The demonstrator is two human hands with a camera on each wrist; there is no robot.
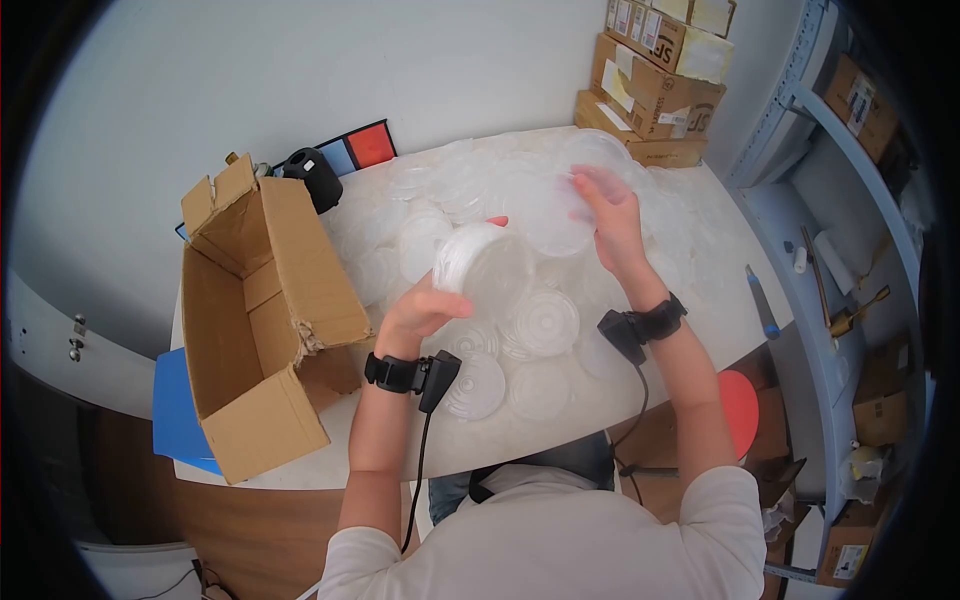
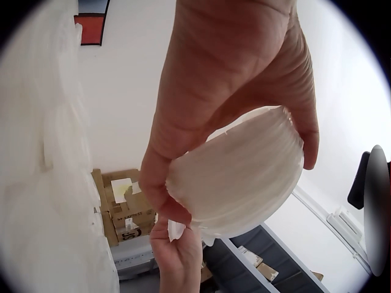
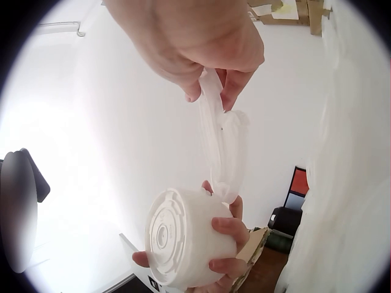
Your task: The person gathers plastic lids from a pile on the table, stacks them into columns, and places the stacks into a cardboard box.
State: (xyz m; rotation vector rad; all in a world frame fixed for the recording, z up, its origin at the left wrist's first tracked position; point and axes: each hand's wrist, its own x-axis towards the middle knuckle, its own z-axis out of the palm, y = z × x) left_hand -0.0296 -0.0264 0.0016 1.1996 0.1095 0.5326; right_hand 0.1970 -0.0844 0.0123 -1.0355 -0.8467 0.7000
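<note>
My left hand (image 1: 425, 308) grips a thick stack of round translucent plastic lids (image 1: 490, 268), thumb on the near side and fingers around the far side. In the left wrist view the stack (image 2: 244, 174) spans the gap between thumb and fingers, seen from its layered edge. The right wrist view shows the ringed face of the end lid (image 3: 165, 235). Up and to the right, my right hand (image 1: 612, 215) pinches a thinner bunch of lids (image 3: 220, 137) by the edge. That bunch's lower end overlaps the left hand's stack in the right wrist view.
Many loose clear lids (image 1: 540, 390) cover the table. An open cardboard box (image 1: 225, 330) stands at the left, with a black object (image 1: 313, 180) behind it. Stacked cartons (image 1: 655, 100) rise at the back right. A blue-handled tool (image 1: 763, 305) lies near the right edge beside metal shelving (image 1: 820, 290).
</note>
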